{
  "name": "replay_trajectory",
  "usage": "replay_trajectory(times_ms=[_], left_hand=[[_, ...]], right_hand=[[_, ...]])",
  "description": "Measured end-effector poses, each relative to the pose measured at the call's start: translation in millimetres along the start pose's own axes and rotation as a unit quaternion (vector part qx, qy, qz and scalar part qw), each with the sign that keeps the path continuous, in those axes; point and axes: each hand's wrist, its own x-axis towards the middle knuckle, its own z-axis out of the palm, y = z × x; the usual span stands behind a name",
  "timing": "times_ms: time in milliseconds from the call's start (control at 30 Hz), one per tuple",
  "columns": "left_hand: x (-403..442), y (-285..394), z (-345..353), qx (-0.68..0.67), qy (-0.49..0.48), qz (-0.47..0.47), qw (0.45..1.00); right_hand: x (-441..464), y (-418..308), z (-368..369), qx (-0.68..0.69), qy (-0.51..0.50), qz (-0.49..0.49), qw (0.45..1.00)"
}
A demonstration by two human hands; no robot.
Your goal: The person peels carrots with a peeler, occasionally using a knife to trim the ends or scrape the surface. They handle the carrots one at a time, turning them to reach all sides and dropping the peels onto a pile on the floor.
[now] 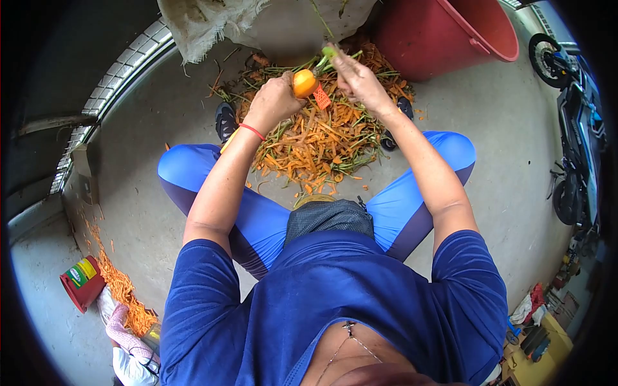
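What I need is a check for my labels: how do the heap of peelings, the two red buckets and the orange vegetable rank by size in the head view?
1. Heap of peelings
2. Upper red bucket, partly cut off
3. Lower-left red bucket
4. Orange vegetable in the left hand

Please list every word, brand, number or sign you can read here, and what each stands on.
Nothing can be read with certainty.
Small red bucket: its green and yellow label has lettering, too small to read.
Orange-red piece beside the left hand: small marks, too fine to tell whether they are letters.
Motorbike: no legible text.
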Motion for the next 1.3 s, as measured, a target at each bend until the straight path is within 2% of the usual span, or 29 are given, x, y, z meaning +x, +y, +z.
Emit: replay_trajectory(times_ms=[67, 133, 167, 233, 433, 533, 633, 833, 933, 1033, 1067, 1133, 1167, 1233, 1267, 1300], left_hand=[[0.1, 2.3, -2.2, -0.025, -0.009, -0.013, 1.0], [0.9, 1.1, -2.5, -0.046, 0.021, -0.009, 0.999], [0.8, 0.8, -2.6, -0.056, 0.036, -0.007, 0.998], [0.6, 2.2, -8.4, -0.077, 0.028, -0.036, 0.996], [9.6, -5.9, -13.3, -0.092, 0.008, -0.09, 0.992], [10.8, -7.1, -10.9, -0.094, 0.013, -0.074, 0.993], [9.0, -6.0, -10.0, -0.163, 0.017, -0.063, 0.984], [3.4, 2.0, -7.9, -0.199, 0.029, -0.058, 0.978], [1.5, 5.8, -8.7, -0.073, 0.084, -0.019, 0.994], [-3.8, 13.1, -10.2, -0.061, 0.075, -0.048, 0.994], [-4.6, 10.5, -8.7, -0.078, 0.082, -0.034, 0.993], [-7.0, 5.7, -6.2, -0.111, 0.097, -0.006, 0.989], [-8.1, 5.4, -5.2, -0.219, 0.04, 0.011, 0.975], [-14.6, 20.4, -11.2, -0.42, -0.079, 0.044, 0.903], [-19.5, 39.5, -22.3, -0.413, -0.112, 0.104, 0.898], [-18.5, 42.9, -25.4, -0.458, -0.154, 0.043, 0.875]], right_hand=[[-2.3, 0.2, -2.2, -0.024, 0.026, -0.039, 0.999], [-11.1, -12.0, 0.4, -0.142, 0.036, -0.088, 0.985], [-3.3, 11.7, 5.8, -0.152, 0.049, -0.142, 0.977], [-9.1, 12.2, 12.2, -0.194, 0.031, -0.15, 0.969], [-14.3, 8.8, 15.0, -0.26, 0.011, -0.09, 0.961], [-14.1, 9.0, 15.2, -0.26, 0.014, -0.099, 0.96], [-17.0, -3.0, 13.9, -0.293, -0.005, -0.047, 0.955], [-2.2, 33.9, 16.8, -0.322, 0.054, -0.213, 0.921], [0.5, 38.0, 17.6, -0.319, 0.039, -0.2, 0.926], [-2.1, 32.0, 18.1, -0.314, 0.027, -0.186, 0.931], [-2.6, 29.4, 18.1, -0.318, 0.005, -0.139, 0.938], [-3.7, 28.2, 17.4, -0.3, 0.006, -0.167, 0.939], [-3.7, 28.1, 17.5, -0.291, 0.006, -0.183, 0.939], [8.6, 63.1, 14.0, -0.409, -0.076, -0.121, 0.901], [14.9, 84.7, 18.7, -0.457, -0.106, -0.085, 0.879], [17.4, 99.1, 21.4, -0.453, -0.096, -0.051, 0.885]])
